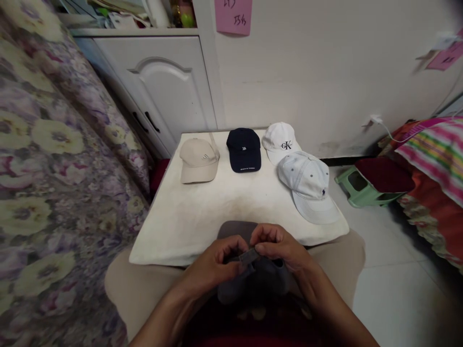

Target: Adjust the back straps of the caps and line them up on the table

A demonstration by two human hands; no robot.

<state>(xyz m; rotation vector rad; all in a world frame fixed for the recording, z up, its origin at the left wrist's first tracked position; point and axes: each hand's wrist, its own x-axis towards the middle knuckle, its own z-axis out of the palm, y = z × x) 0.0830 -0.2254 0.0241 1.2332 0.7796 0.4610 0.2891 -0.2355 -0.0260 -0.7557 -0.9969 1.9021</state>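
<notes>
A dark grey cap (235, 230) lies at the near edge of the cloth-covered table and over my lap, its strap between my hands. My left hand (220, 262) pinches one part of the grey strap (248, 257). Closed on the strap's other end is my right hand (278, 246), close beside the left. Beyond them on the table are a beige cap (199, 161), a navy cap (244, 149), a white cap with black letters (280, 142) and a pale blue cap (307, 183) that touches the white one.
The table (173, 207) stands against a wall and a white cabinet (162, 82). A floral curtain (54, 168) hangs at the left. To the right are a green stool (376, 185) with a dark red top and a bed with a striped cover (437, 159).
</notes>
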